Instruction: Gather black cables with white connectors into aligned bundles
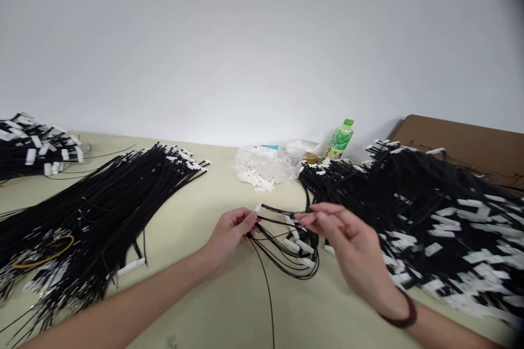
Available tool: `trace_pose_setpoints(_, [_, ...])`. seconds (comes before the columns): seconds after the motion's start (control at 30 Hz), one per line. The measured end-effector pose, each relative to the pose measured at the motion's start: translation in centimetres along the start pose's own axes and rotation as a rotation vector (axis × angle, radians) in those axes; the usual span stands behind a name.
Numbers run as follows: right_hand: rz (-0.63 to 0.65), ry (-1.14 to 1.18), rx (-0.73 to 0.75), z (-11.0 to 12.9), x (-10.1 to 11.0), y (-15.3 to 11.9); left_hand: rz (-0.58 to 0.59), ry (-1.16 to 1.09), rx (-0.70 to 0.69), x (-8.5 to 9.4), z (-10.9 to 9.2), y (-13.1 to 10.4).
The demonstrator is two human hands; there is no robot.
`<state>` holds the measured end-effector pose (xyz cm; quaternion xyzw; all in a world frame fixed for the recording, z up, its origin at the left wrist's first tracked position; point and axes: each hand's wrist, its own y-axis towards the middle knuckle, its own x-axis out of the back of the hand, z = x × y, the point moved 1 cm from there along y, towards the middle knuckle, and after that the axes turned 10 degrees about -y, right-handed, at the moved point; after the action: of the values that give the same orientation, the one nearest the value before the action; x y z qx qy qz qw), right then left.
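Both hands, left hand (230,230) and right hand (346,234) (palm inward), pinch thin black cables (282,240) in fingertip grip.

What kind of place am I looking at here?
Probably a small assembly or packing workbench. Large bundles of black cables with white tags lie on the beige table, a clear bag of white connectors sits near the wall, and both hands work a few cables.

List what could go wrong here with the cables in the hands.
The loose cables between the left hand and right hand loop over each other, so they may knot. They run into the big pile on the right and could drag more strands out. The green bottle behind that pile might tip if it shifts.
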<state>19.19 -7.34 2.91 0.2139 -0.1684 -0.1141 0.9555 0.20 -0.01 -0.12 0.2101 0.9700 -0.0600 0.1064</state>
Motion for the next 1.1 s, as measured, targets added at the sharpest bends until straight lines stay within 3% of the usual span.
trace_pose_setpoints(0.07, [-0.08,0.21,-0.138,0.7,1.0,1.8,-0.005,0.01,0.002,0.0,-0.1,0.0])
trace_pose_setpoints(0.13, [-0.149,0.304,-0.161,1.4,2.0,3.7,-0.008,0.019,-0.001,0.0,-0.1,0.0])
trace_pose_setpoints(0.23, [-0.263,0.247,-0.058,1.8,3.1,5.6,-0.008,0.036,-0.003,-0.1,-0.2,-0.1])
trace_pose_setpoints(0.3, [-0.325,0.084,0.068,1.6,3.0,5.9,-0.011,0.044,0.002,-0.2,-0.3,0.0])
trace_pose_setpoints(0.37, [-0.292,-0.179,0.235,1.1,2.2,5.2,-0.018,0.046,0.006,-0.2,-0.3,0.0])
trace_pose_setpoints(0.43, [-0.134,-0.437,0.416,0.4,0.6,3.9,-0.018,0.041,0.006,-0.2,-0.2,0.1])
trace_pose_setpoints(0.5, [-0.006,-0.542,0.579,-0.5,-1.0,2.5,-0.013,0.035,0.0,-0.1,-0.1,0.2])
trace_pose_setpoints(0.63, [0.037,-0.656,0.793,-1.9,-3.1,0.7,0.001,0.03,-0.016,-0.1,0.0,0.3])
trace_pose_setpoints(0.77, [0.003,-0.715,0.858,-2.3,-3.3,0.5,-0.006,0.021,-0.021,-0.1,0.0,0.4])
trace_pose_setpoints(1.1, [-0.029,-0.735,0.818,-2.1,-3.3,0.8,0.007,0.017,-0.016,0.0,0.3,0.4])
